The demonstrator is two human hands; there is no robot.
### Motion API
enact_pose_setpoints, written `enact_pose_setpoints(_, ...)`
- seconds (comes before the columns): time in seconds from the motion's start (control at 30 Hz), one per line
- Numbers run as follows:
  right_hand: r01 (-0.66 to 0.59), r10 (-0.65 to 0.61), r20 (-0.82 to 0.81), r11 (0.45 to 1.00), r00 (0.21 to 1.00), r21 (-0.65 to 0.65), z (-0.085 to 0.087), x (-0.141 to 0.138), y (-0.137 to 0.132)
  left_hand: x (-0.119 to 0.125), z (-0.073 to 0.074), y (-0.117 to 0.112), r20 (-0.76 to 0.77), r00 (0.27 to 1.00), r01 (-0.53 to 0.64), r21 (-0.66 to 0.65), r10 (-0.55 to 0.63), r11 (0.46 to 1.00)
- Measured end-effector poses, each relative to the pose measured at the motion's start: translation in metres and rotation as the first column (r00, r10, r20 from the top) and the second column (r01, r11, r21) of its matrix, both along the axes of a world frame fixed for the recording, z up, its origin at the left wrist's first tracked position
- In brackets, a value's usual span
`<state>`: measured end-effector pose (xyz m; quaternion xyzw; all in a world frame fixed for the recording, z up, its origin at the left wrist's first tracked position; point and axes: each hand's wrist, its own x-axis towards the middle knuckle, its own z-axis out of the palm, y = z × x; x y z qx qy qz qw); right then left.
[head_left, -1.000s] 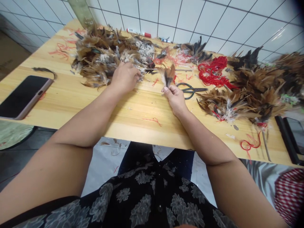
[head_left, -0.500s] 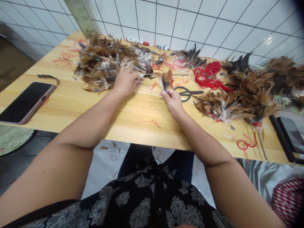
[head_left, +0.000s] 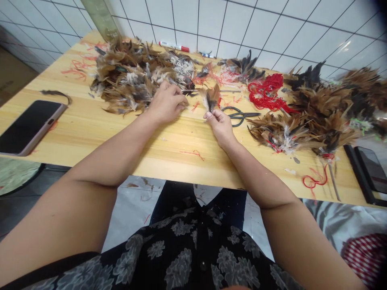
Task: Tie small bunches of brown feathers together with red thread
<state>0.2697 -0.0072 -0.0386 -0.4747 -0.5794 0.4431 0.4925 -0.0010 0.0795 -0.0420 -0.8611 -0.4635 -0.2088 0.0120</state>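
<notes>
My right hand (head_left: 222, 125) pinches a small bunch of brown and dark feathers (head_left: 212, 96) by its base, tips pointing up. Just behind that hand lie black-handled scissors (head_left: 238, 115), blades toward the right. My left hand (head_left: 169, 102) is at the right edge of a large feather pile (head_left: 123, 80), back of the hand up. Its fingers are bent together, and what they hold, if anything, is hidden. A thin stick (head_left: 229, 91) lies on the table behind the hands. Tangled red cord (head_left: 266, 93) sits beyond the scissors.
On the wooden table (head_left: 169, 155), more feather bundles (head_left: 320, 108) lie at the right, beside a dark phone (head_left: 370, 167). Another phone (head_left: 30, 127) rests at the left edge. A red-capped marker (head_left: 173, 46) lies by the tiled wall. Red thread scraps (head_left: 195, 154) are scattered about.
My left hand has moved a little to the right, away from the feather pile and toward the right hand. The right hand still pinches the feathers in nearly the same place.
</notes>
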Motion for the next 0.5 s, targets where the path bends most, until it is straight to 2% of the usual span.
enact_pose_setpoints(0.13,0.01,-0.01,0.001,1.0,1.0,0.0,-0.002,0.001,0.001,0.001,-0.02,0.014,0.11,0.994,0.018,0.083,-0.028,0.996)
enact_pose_setpoints(0.2,0.026,-0.026,0.01,1.0,1.0,-0.006,-0.002,0.0,0.001,-0.001,-0.023,0.018,0.175,0.982,0.052,0.148,-0.078,0.988)
enact_pose_setpoints(0.27,0.042,-0.041,0.026,0.999,0.999,-0.021,-0.001,0.0,0.001,0.0,-0.018,0.014,0.209,0.964,0.131,0.169,-0.165,0.977)
enact_pose_setpoints(0.33,0.051,-0.049,0.043,0.998,0.998,-0.034,0.0,-0.001,0.001,0.005,-0.005,0.002,0.209,0.947,0.217,0.143,-0.243,0.966)
enact_pose_setpoints(0.43,0.055,-0.052,0.078,0.998,0.996,-0.039,0.001,-0.001,0.0,0.016,0.014,-0.022,0.173,0.943,0.274,0.089,-0.285,0.958)
enact_pose_setpoints(0.5,0.051,-0.047,0.108,0.998,0.993,-0.037,0.002,-0.001,0.0,0.024,0.022,-0.034,0.163,0.938,0.297,0.073,-0.305,0.952)
